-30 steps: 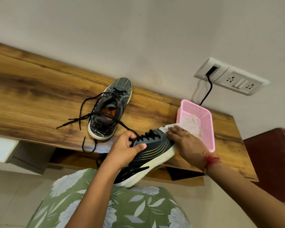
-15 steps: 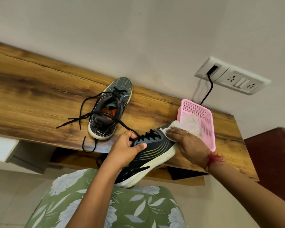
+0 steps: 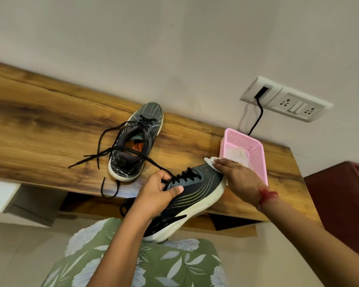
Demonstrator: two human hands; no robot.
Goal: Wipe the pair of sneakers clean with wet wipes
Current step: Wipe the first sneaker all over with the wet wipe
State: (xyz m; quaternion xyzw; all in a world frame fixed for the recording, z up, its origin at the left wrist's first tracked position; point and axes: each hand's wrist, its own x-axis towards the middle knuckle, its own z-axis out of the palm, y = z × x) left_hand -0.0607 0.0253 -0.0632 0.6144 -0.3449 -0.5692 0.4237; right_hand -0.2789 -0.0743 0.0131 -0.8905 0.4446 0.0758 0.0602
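My left hand (image 3: 158,193) grips the sneaker (image 3: 195,195) over the desk (image 3: 50,131) edge, fingers (image 3: 162,176) curled at its laces; my right hand (image 3: 240,179) presses the wet wipe (image 3: 210,161) flat on the toe, best rubbed firmly

Wooden shelf (image 3: 39,131), 1 dark sneaker (image 3: 136,141) standing on it, pink basket (image 3: 257,162) toward its right end
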